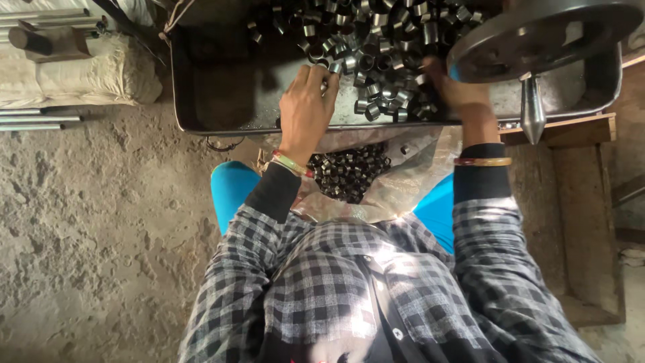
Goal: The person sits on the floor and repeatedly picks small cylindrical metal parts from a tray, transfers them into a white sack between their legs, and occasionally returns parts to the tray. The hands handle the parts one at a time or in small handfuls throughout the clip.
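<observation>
A rough, dusty concrete floor [94, 235] is seen below, with metal rods [37, 121] and a pale sack [87, 74] at the upper left. A dark metal tray [201, 101] is filled with short steel rings [383, 40]. The left hand [306, 107] is curled narrowly over a ring at the pile's near edge. The right hand [453, 87] is laid among the rings, partly hidden under a round machine wheel [544, 33]; its grip cannot be told. More rings are held in a clear bag [403, 181] on the lap.

Metal rings [376, 60] lie in the tray [201, 101]; a bag [396, 181] of rings sits before it on the lap
</observation>
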